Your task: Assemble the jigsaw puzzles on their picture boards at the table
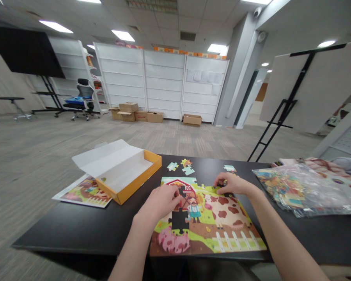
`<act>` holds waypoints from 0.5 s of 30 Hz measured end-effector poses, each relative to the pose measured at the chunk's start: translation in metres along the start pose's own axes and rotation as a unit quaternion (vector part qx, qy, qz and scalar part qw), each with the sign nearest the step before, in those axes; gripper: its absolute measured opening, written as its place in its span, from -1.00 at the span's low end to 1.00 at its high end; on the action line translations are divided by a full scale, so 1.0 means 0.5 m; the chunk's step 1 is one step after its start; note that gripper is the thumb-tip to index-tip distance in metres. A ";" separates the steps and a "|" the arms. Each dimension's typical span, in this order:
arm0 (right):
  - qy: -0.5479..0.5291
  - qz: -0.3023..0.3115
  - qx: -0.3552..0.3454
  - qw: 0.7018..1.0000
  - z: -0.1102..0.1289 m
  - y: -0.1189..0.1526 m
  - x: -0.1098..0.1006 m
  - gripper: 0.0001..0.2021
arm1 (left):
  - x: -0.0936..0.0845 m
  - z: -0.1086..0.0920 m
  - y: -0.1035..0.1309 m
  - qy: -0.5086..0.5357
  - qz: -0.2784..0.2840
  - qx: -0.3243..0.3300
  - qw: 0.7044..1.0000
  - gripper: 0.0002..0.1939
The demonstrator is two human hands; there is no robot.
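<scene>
A farm jigsaw puzzle (pixel 232 212) lies on the black table, showing a spotted cow, a farmer, a pig, a barn and a white fence. Dark gaps run through the barn and above the pig. My left hand (pixel 162 201) rests at the barn with bent fingers, thumb and fingertips closed about a puzzle piece (pixel 180 201) there. Over the upper edge, above the cow, my right hand (pixel 232 182) pinches a small piece, mostly covered by its fingers. Loose puzzle pieces (pixel 188 170) lie beyond the puzzle, and another loose piece (pixel 229 168) sits past my right hand.
At left an open yellow box (pixel 140 175) with a white lid stands partly on a printed picture sheet (pixel 84 191). Clear plastic bags (pixel 307 187) holding puzzle pieces cover the right side of the table (pixel 84 230). Shelves and cartons stand across the room.
</scene>
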State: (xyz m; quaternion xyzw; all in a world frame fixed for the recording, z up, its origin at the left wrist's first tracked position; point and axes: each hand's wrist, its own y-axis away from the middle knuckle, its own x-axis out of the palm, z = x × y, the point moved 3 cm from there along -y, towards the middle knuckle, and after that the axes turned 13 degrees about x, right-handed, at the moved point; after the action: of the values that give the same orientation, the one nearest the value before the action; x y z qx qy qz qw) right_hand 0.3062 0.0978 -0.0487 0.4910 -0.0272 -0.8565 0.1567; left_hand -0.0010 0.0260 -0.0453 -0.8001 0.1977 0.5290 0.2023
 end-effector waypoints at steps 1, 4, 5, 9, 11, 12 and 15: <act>-0.001 -0.020 0.000 1.000 -0.003 0.001 -0.007 -0.69 | 0.001 0.001 -0.001 -0.001 0.001 0.000 1.000 -0.78; -0.003 -0.089 0.033 0.996 -0.029 0.004 -0.034 -0.67 | 0.003 0.002 -0.002 -0.001 -0.001 0.002 1.000 -0.79; 0.006 -0.104 0.047 0.993 -0.042 0.004 -0.042 -0.67 | 0.003 0.003 -0.002 -0.001 -0.001 0.003 1.000 -0.78; 0.062 -0.108 0.086 0.988 -0.080 0.004 -0.051 -0.65 | 0.002 0.005 0.000 -0.004 0.003 0.003 1.000 -0.72; 0.077 -0.100 0.097 0.987 -0.084 0.003 -0.049 -0.65 | 0.001 0.005 0.001 -0.005 0.007 -0.002 1.000 -0.72; 0.083 -0.097 0.100 0.987 -0.084 0.003 -0.048 -0.66 | 0.001 0.005 0.002 -0.004 0.010 -0.004 1.000 -0.73; 0.083 -0.095 0.101 0.987 -0.081 0.003 -0.044 -0.64 | -0.002 0.002 0.004 -0.001 0.018 -0.009 1.000 -0.74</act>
State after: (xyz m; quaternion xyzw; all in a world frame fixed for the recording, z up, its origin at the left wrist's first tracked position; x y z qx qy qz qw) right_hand 0.3513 0.1073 -0.0509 0.5743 -0.0536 -0.8165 0.0257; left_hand -0.0033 0.0250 -0.0453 -0.7978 0.2073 0.5349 0.1854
